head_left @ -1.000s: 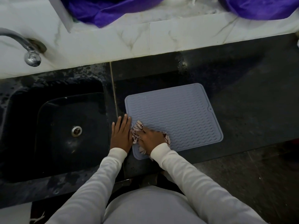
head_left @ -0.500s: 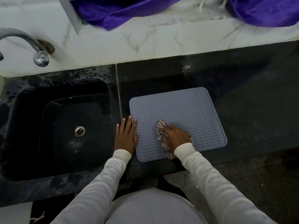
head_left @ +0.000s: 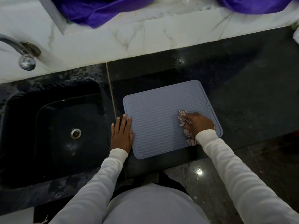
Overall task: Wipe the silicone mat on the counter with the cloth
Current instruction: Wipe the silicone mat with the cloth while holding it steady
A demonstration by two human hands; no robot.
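Note:
A grey-blue silicone mat (head_left: 160, 120) with wavy ridges lies on the black counter (head_left: 250, 88), right of the sink. My right hand (head_left: 199, 122) grips a crumpled pink patterned cloth (head_left: 183, 119) and presses it on the mat's right part, near the right edge. Part of the cloth shows below my wrist. My left hand (head_left: 122, 134) lies flat with straight fingers on the counter at the mat's left edge, its fingertips touching the rim.
A black sink (head_left: 53, 126) with a metal drain (head_left: 75, 133) lies to the left. A chrome tap (head_left: 24, 57) juts from the white marble backsplash (head_left: 145, 38). Purple fabric (head_left: 100, 10) hangs along the top. The counter's front edge runs just below the mat.
My right hand has swept the cloth from the mat's near-left corner across to its right side. My left hand stays flat at the left edge.

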